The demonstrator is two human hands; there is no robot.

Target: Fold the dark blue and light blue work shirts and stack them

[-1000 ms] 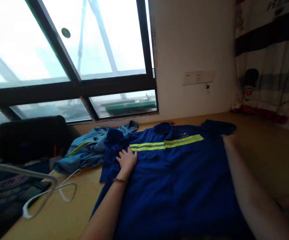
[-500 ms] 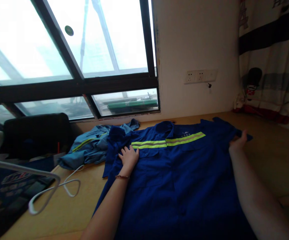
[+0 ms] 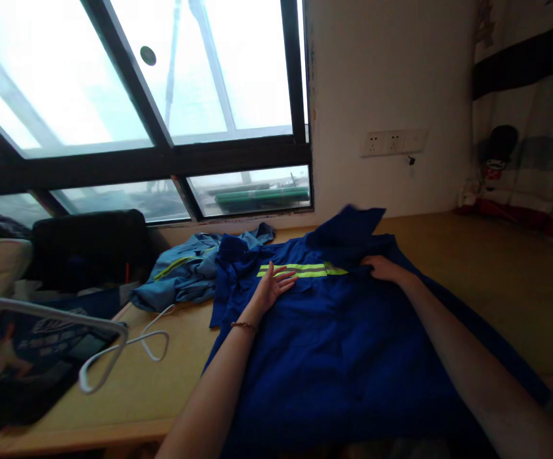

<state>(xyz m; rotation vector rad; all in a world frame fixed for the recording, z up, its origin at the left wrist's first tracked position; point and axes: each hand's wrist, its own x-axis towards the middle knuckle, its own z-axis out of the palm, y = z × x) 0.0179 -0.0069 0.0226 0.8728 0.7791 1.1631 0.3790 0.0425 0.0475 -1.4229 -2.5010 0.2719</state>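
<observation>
A dark blue work jacket [image 3: 315,357] with a yellow-and-grey reflective stripe [image 3: 300,271] across its chest lies spread on the wooden surface. My right hand [image 3: 385,268] is closed on the jacket's right sleeve [image 3: 353,226], which is folded inward over the chest and covers the collar and the right part of the stripe. My left hand [image 3: 271,285] is open over the left chest, fingers spread near the stripe, with a beaded bracelet on the wrist. The other sleeve [image 3: 229,255] lies bunched at the jacket's left edge.
A lighter blue garment [image 3: 181,271] lies crumpled beside the jacket, below the window. A white cable [image 3: 162,341] loops over the wooden surface [image 3: 162,395] at the left. Dark bags [image 3: 90,245] stand further left. Wall sockets [image 3: 394,143] and a curtain [image 3: 525,115] are at the right.
My right hand has moved inward from the right edge, carrying the sleeve over the jacket's chest. My left hand has lifted or turned slightly and shifted right.
</observation>
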